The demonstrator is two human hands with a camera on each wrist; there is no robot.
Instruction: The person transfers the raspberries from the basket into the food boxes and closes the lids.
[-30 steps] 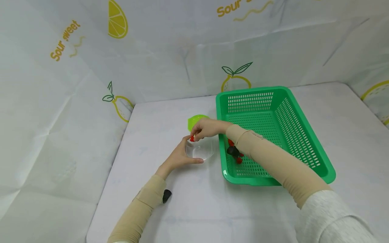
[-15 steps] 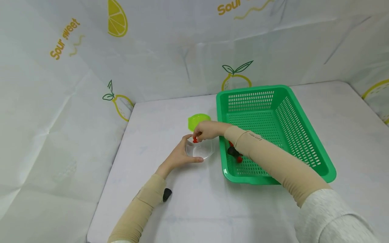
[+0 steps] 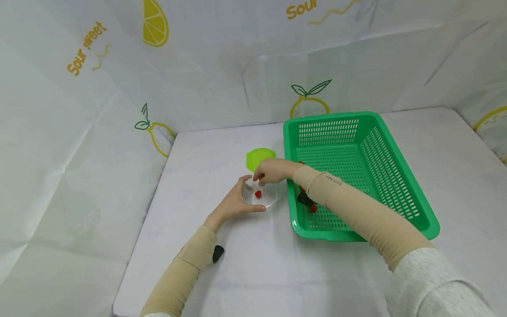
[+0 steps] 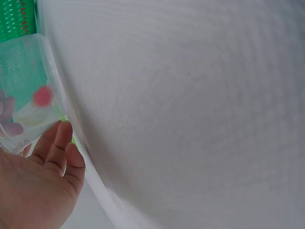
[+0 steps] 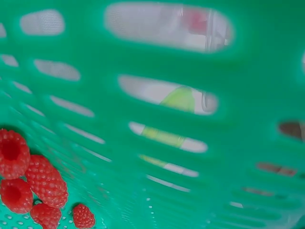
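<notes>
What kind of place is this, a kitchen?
More likely a staged tabletop booth: lemon-print sheeting walls in a white table holding only a green basket, raspberries and a clear container.

Green basket [image 3: 396,193] walls the clear container's [image 3: 264,197] right; lime lid [image 3: 259,157] seemingly behind; left lies open

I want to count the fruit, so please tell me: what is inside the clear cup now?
One red raspberry lies inside the clear cup. The right hand above the cup hides part of its far side.
</notes>
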